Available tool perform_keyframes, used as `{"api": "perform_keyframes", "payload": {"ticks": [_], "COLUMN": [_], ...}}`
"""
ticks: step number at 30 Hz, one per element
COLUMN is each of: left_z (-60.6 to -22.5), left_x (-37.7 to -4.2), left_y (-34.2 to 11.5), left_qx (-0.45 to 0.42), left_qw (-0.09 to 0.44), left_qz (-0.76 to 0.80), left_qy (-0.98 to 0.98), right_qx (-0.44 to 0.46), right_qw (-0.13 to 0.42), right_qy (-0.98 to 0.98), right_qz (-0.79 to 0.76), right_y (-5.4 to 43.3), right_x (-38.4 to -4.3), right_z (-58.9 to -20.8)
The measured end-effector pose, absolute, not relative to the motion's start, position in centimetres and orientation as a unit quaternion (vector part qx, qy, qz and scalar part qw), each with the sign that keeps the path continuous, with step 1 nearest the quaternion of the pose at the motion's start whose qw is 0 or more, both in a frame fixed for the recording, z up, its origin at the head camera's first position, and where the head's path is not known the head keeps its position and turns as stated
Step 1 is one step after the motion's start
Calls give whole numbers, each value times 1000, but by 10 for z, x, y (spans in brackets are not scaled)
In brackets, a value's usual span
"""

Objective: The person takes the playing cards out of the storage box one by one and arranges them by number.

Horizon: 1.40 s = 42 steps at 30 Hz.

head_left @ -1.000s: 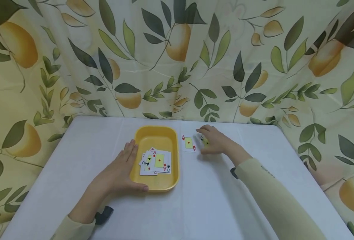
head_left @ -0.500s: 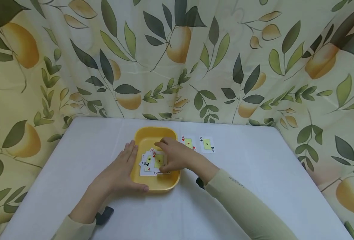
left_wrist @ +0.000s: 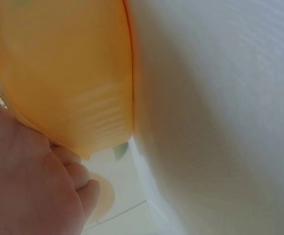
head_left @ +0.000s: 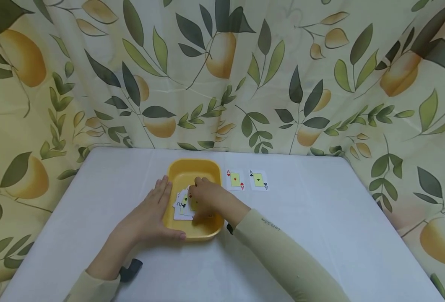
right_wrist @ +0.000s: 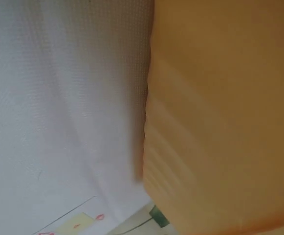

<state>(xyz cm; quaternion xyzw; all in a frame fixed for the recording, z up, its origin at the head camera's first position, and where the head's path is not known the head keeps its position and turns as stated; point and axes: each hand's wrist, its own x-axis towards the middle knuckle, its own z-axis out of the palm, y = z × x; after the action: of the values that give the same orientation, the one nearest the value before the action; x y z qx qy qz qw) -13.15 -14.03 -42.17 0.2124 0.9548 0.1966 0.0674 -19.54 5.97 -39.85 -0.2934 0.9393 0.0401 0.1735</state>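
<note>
L hand (head_left: 147, 209) braced on tray (head_left: 186, 170), fingers straight along its L rim, thumb apart at near corner; L wrist cam shows it up against the yellow wall. R hand (head_left: 209, 197) is inside tray, over the pile (head_left: 180, 213) of cards, fingers bent down; can't tell if they're pinching a card, hand blocks the view. Pile sits face up, overlapping, approx mid-tray, partly hidden. Heart ace (head_left: 235, 180) lies flat just R of tray, club ace (head_left: 258, 180) next to it, small gap btwn. All on white worktop (head_left: 320, 201), leaf-print curtain (head_left: 237, 134) behind.
</note>
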Motion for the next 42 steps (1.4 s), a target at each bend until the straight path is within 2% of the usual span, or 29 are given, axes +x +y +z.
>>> {"api": "perform_keyframes", "payload": {"ticks": [13,26,42], "left_z": [-425,-423,-425], "left_x": [-135,-133,-133], "left_y": [-140,-140,-140], "left_qx": [212,224,201], "left_qw": [74,62,72], "left_qz": [197,201,200], "left_qy": [954,952,956], "right_qx": [-291,-337,-283], "right_qw": [184,137,95], "right_qy": [939,930,947], "right_qz": [4,-42,-116], "right_y": [63,70,107], "right_x": [-202,-198,-199], "right_z": [-397,-385,-353]}}
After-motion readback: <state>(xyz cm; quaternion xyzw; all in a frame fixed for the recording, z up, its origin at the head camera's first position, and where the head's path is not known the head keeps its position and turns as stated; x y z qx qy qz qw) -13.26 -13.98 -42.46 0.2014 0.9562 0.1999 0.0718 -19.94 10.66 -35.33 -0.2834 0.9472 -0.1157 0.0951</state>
